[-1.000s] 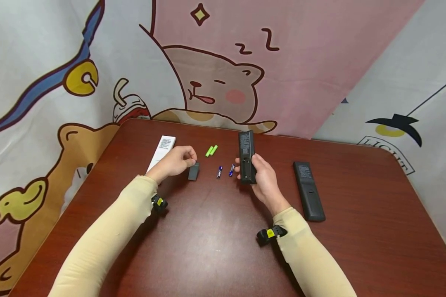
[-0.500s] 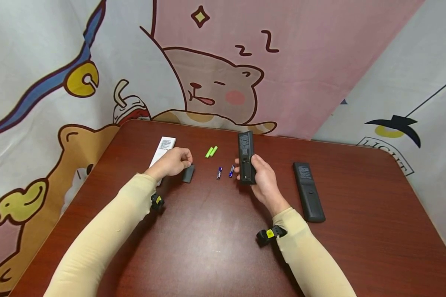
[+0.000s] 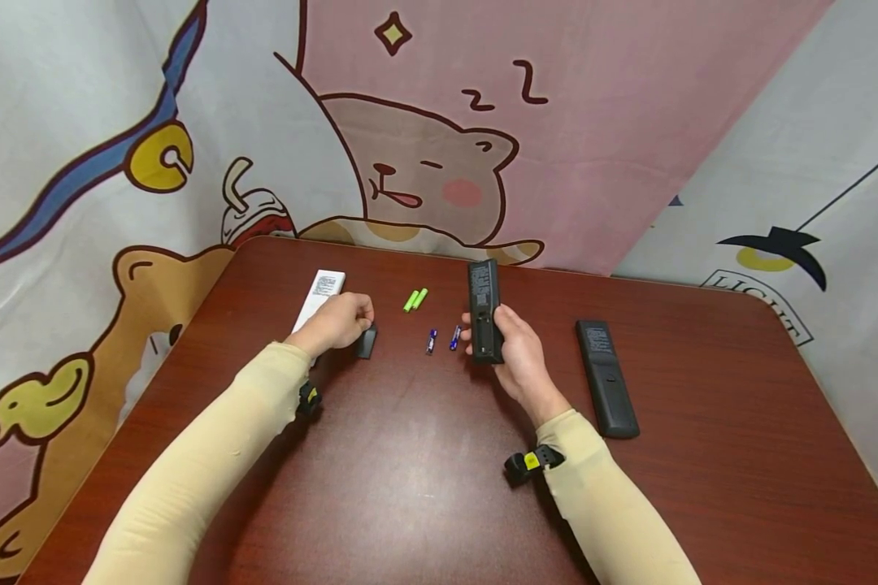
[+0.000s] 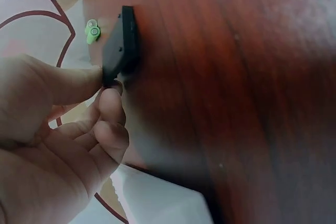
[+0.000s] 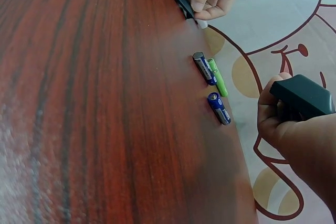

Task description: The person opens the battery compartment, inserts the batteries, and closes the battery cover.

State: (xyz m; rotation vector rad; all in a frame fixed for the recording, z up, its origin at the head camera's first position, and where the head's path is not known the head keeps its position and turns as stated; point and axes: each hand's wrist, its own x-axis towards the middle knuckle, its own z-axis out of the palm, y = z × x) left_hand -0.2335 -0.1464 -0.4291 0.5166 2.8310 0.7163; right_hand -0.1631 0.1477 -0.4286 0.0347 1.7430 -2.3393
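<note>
My left hand (image 3: 340, 319) pinches a small dark battery cover (image 3: 367, 343) by one end, between thumb and fingertips, low over the table. In the left wrist view the cover (image 4: 119, 45) shows its thin edge. My right hand (image 3: 521, 351) grips a black remote control (image 3: 485, 296), its back facing up and its battery compartment uncovered. The right wrist view shows one end of that remote (image 5: 304, 94) sticking out of the fist. Between the hands lie two blue batteries, one on the left (image 3: 431, 341) and one on the right (image 3: 455, 337).
Behind the blue batteries lie two green batteries (image 3: 415, 300) side by side. A white remote (image 3: 322, 294) rests partly behind my left hand. Another black remote (image 3: 607, 378) lies face down to the right. A printed cloth (image 3: 593, 122) hangs along the table's (image 3: 424, 479) far edge.
My left hand has moved a little to the left with the battery cover and brought it down close to the table. The right hand and its remote have stayed nearly still.
</note>
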